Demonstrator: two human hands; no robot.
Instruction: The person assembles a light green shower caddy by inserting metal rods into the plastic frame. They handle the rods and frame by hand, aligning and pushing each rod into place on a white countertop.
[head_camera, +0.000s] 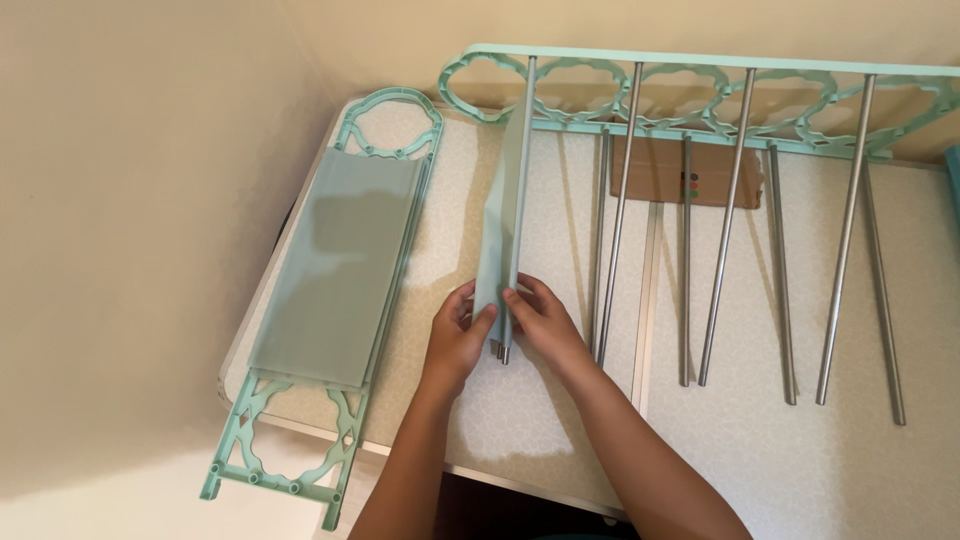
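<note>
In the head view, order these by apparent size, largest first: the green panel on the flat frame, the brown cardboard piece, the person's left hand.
1. Green panel
2. Brown cardboard piece, partly hidden behind rods
3. Left hand, similar to cardboard; unsure

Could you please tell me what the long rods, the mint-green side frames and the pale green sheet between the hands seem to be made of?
The rods look like metal: silvery grey with bright glints.
The mint-green frame appears to be moulded plastic, matte and even in colour, with cut-out rings.
The pale green sheet, pinched by the left hand and right hand, seems to be thin fabric or soft plastic.
</note>
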